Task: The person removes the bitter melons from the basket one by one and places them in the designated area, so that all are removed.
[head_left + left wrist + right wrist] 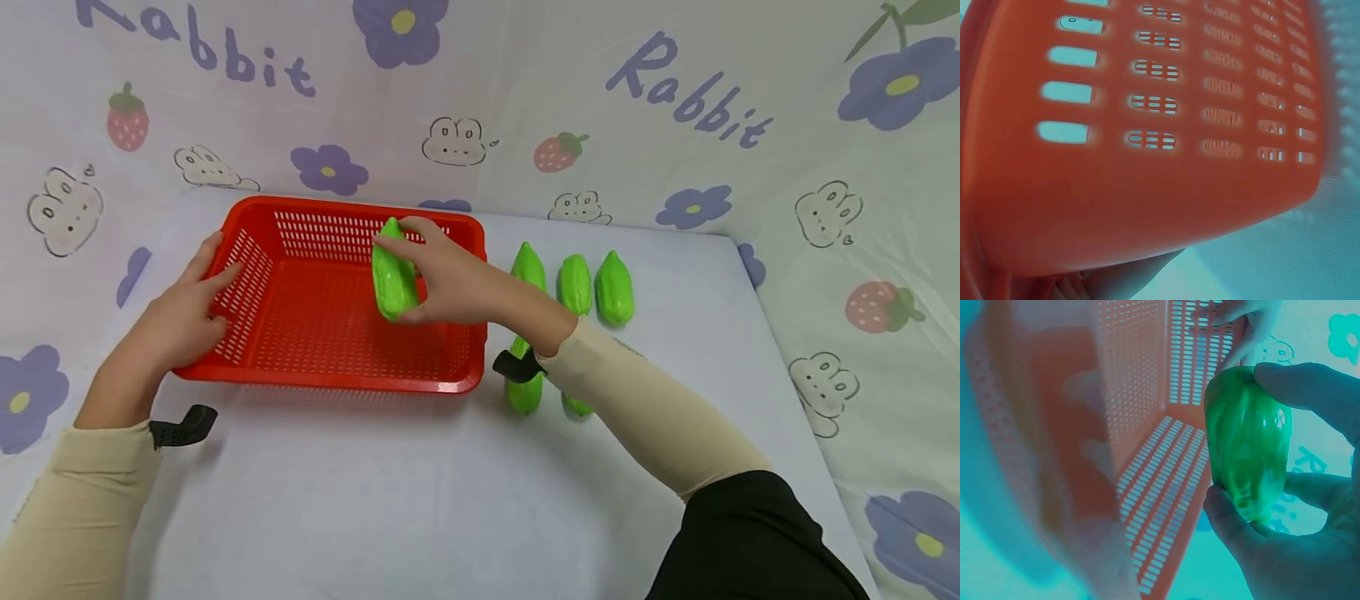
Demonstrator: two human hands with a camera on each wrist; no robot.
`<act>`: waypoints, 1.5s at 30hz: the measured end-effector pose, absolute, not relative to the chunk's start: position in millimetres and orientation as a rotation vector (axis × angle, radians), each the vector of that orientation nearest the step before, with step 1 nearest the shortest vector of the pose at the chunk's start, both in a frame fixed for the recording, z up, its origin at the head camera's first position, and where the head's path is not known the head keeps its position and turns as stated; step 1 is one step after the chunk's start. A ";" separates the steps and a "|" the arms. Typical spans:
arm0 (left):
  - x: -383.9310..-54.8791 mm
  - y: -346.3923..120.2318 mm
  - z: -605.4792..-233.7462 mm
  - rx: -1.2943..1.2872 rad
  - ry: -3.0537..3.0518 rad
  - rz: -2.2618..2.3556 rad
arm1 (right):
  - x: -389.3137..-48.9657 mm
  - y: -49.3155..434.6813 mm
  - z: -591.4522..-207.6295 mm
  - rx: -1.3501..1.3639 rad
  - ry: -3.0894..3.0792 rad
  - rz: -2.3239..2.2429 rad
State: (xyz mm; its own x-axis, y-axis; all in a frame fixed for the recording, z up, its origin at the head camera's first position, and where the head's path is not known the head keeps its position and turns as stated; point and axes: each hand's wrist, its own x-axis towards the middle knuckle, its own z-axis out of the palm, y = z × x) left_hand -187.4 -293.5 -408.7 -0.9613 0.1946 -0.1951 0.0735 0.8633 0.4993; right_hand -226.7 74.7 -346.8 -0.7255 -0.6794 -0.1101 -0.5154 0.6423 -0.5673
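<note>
A bright green pepper [394, 279] with a ribbed, glossy skin is held by my right hand [450, 279] over the right part of a red plastic basket [330, 387]. In the right wrist view, thumb and fingers pinch the pepper [1247, 437] at its ends and side, and the basket's slotted wall stands behind it. My left hand [176, 321] grips the basket's left rim, with some fingers over the inside and others outside. The left wrist view shows mostly the basket's outer wall [1147, 200]; the hand's fingers are largely hidden there.
Right of the basket, several more green peppers [615, 287] lie in rows on the white tabletop [420, 483]; my right forearm partly covers some. A patterned cloth [510, 92] with rabbits, flowers and strawberries hangs behind the table. Each wrist carries a black mount [183, 427].
</note>
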 end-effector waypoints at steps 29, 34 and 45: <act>-184.8 -293.5 -408.8 0.221 2.794 0.789 | -206.5 144.9 -347.4 -0.820 2.610 -0.825; -184.5 -294.5 -409.8 0.218 2.791 0.790 | -202.5 157.0 -346.5 -0.785 2.600 -0.844; -185.7 -294.9 -410.8 0.228 2.810 0.769 | -189.9 196.5 -343.3 -0.717 2.659 -0.779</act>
State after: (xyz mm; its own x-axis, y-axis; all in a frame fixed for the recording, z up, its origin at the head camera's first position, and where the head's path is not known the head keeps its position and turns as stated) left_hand -185.7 -294.9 -410.8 -0.9640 0.2053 -0.1692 0.0906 0.8513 0.5168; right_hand -189.9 196.5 -343.3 -0.8383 -0.5312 -0.1226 -0.3811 0.7318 -0.5650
